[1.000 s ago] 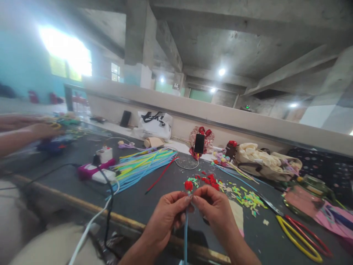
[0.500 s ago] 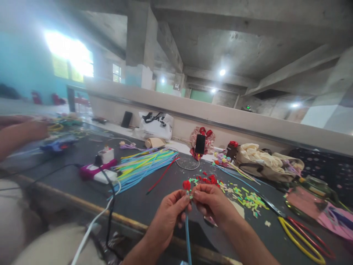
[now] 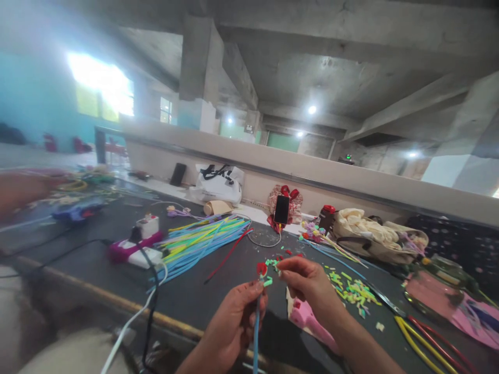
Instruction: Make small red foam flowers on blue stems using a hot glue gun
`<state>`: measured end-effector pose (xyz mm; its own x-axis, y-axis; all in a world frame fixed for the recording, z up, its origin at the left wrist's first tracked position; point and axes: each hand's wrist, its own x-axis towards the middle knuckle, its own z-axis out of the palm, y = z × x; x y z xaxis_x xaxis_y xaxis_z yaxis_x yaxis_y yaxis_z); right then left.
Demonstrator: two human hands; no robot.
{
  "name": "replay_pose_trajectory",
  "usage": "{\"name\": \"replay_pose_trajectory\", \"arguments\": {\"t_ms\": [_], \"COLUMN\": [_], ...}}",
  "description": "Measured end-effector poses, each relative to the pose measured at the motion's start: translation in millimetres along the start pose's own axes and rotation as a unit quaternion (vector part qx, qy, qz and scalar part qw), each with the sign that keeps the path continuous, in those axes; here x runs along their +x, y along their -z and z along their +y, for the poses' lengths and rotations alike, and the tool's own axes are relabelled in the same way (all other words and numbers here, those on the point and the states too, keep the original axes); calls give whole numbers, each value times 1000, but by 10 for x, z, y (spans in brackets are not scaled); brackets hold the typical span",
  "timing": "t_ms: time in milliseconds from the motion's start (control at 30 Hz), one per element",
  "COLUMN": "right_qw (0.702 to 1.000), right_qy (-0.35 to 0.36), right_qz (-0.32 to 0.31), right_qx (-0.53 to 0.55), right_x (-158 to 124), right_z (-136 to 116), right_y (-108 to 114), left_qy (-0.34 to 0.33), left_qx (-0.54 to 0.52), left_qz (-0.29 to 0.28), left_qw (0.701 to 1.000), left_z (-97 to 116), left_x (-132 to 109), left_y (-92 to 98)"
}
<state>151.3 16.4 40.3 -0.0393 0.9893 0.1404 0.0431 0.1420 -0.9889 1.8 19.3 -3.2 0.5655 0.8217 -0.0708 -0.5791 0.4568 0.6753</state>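
Observation:
My left hand is closed round a thin blue stem, thumb and fingers pinching it near the top. A small red flower-like head tops the stem, and a light green piece sticks out just below it. To the right, my right hand hovers with thumb and forefinger pinched, apart from the stem; what sits at the fingertips is too small to make out. Small green pieces lie behind the fingers. Under my right forearm rests a pink plastic tool, partly hidden, on a pale board.
A bundle of coloured stems lies beside a power strip with cables. Yellow-green cuttings and long-handled scissors are on the right. Behind stand a phone and bags. Another person's blurred hand is at far left.
My right hand has moved away from the stem, up and to the right, and the pink tool shows more. My left hand with the stem has shifted slightly left and down.

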Motion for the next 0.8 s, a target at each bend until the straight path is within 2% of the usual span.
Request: {"name": "replay_pose_trajectory", "arguments": {"t_ms": [233,367,467,567,633,800], "right_qw": [978,959,940,925,915,884], "right_qy": [126,156,179,191,203,258], "right_qz": [-65,-71,-69,-75,-86,-159], "right_qx": [-154,-226,-282,-319,-337,-357], "right_x": [-87,-94,-107,-109,-96,-28], "right_z": [-71,-78,-107,-169,-224,-371], "right_y": [-21,-43,-31,48,135,313], "left_qy": [7,11,14,16,14,60], "left_qx": [4,6,27,87,127,189], "left_qz": [16,-6,5,33,31,22], "left_qw": [1000,1000,1000,996,991,980], "left_z": [-32,-25,-1,23,25,1], "left_x": [-4,4,12,21,29,13], "left_y": [50,42,28,28,34,-6]}}
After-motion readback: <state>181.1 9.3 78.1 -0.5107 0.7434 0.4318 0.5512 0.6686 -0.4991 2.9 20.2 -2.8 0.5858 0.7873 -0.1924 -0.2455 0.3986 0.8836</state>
